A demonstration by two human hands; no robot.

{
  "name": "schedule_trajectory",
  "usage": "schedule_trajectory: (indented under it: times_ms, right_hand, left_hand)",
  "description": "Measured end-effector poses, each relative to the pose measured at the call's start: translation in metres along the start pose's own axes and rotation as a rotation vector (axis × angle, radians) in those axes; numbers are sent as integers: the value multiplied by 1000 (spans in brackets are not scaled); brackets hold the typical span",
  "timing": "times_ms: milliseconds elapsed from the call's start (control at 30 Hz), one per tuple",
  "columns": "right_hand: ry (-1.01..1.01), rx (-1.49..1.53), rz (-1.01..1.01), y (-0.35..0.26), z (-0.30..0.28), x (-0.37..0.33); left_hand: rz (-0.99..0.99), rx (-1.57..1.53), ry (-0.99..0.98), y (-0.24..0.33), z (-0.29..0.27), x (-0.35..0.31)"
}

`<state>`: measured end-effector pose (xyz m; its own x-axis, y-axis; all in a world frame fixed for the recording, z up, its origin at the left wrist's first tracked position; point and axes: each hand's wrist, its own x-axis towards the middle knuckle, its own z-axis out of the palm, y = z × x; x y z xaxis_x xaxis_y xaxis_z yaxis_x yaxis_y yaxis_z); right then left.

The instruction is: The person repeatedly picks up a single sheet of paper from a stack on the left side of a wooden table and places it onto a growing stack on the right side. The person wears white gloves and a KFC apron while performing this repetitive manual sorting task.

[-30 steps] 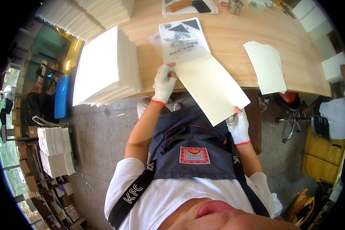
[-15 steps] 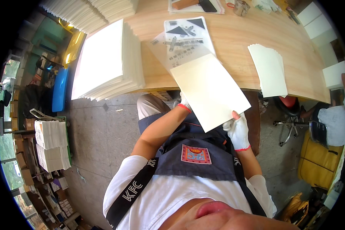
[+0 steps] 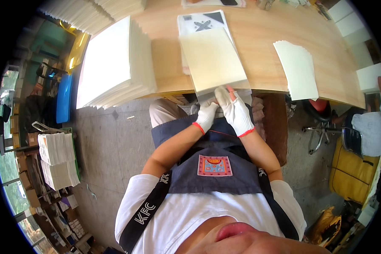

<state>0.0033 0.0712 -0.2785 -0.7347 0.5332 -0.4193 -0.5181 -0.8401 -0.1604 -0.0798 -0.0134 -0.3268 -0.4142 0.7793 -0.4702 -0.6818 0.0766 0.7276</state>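
Observation:
A cream sheet or thin pad of paper [image 3: 211, 57] lies at the table's front edge, mostly within a clear plastic bag [image 3: 239, 86] whose see-through end sticks out past the paper toward me. White knitted gloves with red cuffs cover both hands. My left hand [image 3: 206, 115] is closed at the bag's near end, its fingertips partly hidden. Beside it, touching, my right hand [image 3: 233, 108] has its fingers together on the bag's edge, with a bare fingertip showing. Beyond the paper, a stack of printed clear bags [image 3: 203, 21] shows black pencil drawings.
A tall stack of white paper [image 3: 106, 59] stands on the table [image 3: 258, 51] at left. Fanned cream sheets [image 3: 296, 70] lie at right, overhanging the front edge. Further paper stacks [image 3: 82, 15] are at the far left. An office chair [image 3: 321, 131] stands right of me.
The cream paper has moved forward from over my lap onto the table, into the clear bag. My right hand has come left and forward beside my left hand, which was mostly hidden underneath.

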Motion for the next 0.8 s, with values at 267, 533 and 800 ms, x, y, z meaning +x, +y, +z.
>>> schedule_trajectory:
  times_ms: [267, 533, 800]
  right_hand:
    - [-270, -1756, -197, -5, 30, -17]
    - [-672, -2471, -686, 28, 36, 17]
    - [-72, -275, -537, -161, -102, -33]
  left_hand:
    - [81, 160, 134, 53, -50, -36]
    - [67, 339, 54, 64, -60, -31]
    - [311, 681, 134, 59, -92, -45]
